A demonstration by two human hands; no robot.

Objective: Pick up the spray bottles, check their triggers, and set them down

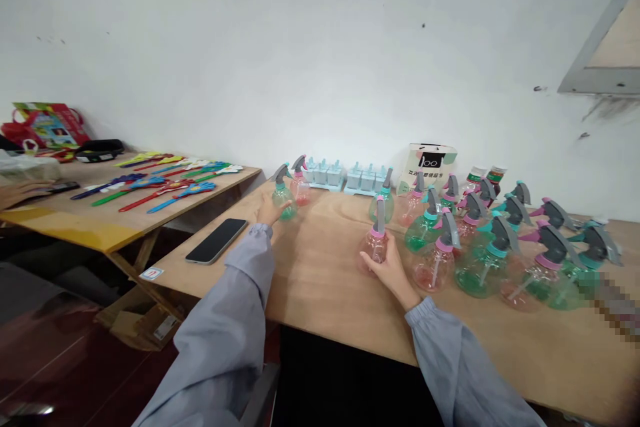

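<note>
My left hand (269, 209) is closed around a green spray bottle (288, 208) with a grey trigger head, at the table's back left. Just behind it stands a pink spray bottle (301, 191). Nearer the middle, my right hand (391, 265) grips another pink spray bottle (374, 248) low on its round body, and the bottle is upright. A green spray bottle (384, 207) is close behind that one. Several more pink and green spray bottles, among them a front green one (479, 273), crowd the table to the right of my right hand.
A phone (217, 241) lies left of my left forearm. Pale blue popsicle moulds (367, 179) and a printed box (425, 167) stand along the wall. On the left table (90, 222) are colourful hand-shaped clappers (165, 190); another person's hand (25, 195) rests there.
</note>
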